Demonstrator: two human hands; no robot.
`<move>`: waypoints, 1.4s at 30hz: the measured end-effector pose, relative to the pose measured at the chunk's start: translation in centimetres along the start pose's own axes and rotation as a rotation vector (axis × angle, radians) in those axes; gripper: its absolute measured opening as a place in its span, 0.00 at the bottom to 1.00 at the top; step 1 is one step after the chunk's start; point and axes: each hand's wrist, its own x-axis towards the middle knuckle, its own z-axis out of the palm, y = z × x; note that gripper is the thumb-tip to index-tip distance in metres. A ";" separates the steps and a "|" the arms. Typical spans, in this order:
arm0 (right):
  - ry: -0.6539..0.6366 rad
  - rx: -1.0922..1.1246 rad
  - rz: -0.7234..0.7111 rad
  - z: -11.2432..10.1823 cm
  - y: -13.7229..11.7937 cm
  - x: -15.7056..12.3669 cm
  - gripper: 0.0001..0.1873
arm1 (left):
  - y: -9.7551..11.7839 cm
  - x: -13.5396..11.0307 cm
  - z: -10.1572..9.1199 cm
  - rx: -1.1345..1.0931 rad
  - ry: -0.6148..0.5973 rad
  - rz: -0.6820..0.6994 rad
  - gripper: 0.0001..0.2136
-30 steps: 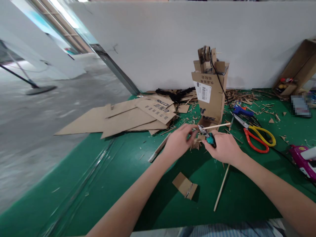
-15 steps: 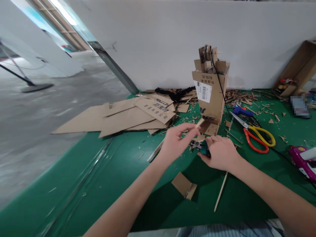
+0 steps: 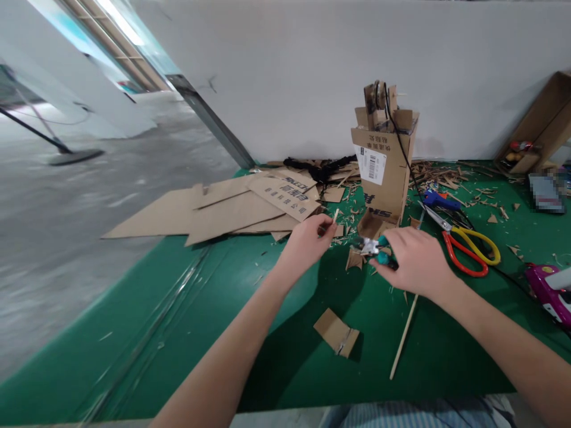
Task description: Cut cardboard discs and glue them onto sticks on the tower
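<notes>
My left hand (image 3: pixel 304 244) is closed in a pinch on a short wooden stick (image 3: pixel 335 216), held over the green table near the cardboard sheets. My right hand (image 3: pixel 417 261) grips small teal-handled cutting pliers (image 3: pixel 373 248), their metal jaws pointing left toward the left hand. Just behind both hands stands a tall cardboard tower (image 3: pixel 384 163) with a barcode label and a black cord running down it. A long thin wooden stick (image 3: pixel 404 337) lies on the table below my right hand.
Flat cardboard sheets (image 3: pixel 232 208) lie at the left. Red-and-yellow scissors (image 3: pixel 468 246) and a blue glue gun (image 3: pixel 437 200) sit right of the tower. A folded cardboard scrap (image 3: pixel 336 332) lies near me. A pink tool (image 3: pixel 551 288) is at the right edge, an open cardboard box (image 3: pixel 537 128) at the back right.
The long stick held across both hands is now a short piece in my left hand, which has drawn left and away from the pliers. My right hand moved slightly right.
</notes>
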 end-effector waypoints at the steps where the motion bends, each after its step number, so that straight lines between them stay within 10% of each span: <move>1: 0.034 -0.029 0.029 -0.9 0.4 0.0 0.25 | -0.5 0.0 -0.1 0.135 -0.033 -0.003 0.11; 5: 0.022 -0.211 0.167 -4.3 2.6 -1.0 0.22 | -1.5 -0.3 -0.2 0.551 -0.165 -0.020 0.12; 9: -0.077 -0.328 0.289 -5.9 4.8 -3.4 0.22 | 0.0 -0.7 0.4 0.543 0.032 0.072 0.14; 15: -0.121 -0.437 0.436 -5.3 7.2 -5.8 0.23 | 3.2 -1.7 3.1 0.315 -0.222 0.433 0.11; 21: -0.117 -0.526 0.459 -3.1 9.5 -6.0 0.24 | 2.9 -1.9 3.9 0.312 -0.334 0.434 0.11; 31: 0.161 -0.317 0.213 -1.6 10.7 -6.3 0.20 | 3.2 -2.6 3.8 0.050 -0.211 0.377 0.10; 36: -0.066 -0.066 -0.069 -1.6 8.1 -6.4 0.13 | 3.9 -3.0 4.0 -0.006 -0.254 0.411 0.10; 42: -0.062 0.025 0.005 -0.5 8.0 -6.5 0.11 | 5.0 -3.8 4.8 0.017 -0.368 0.489 0.07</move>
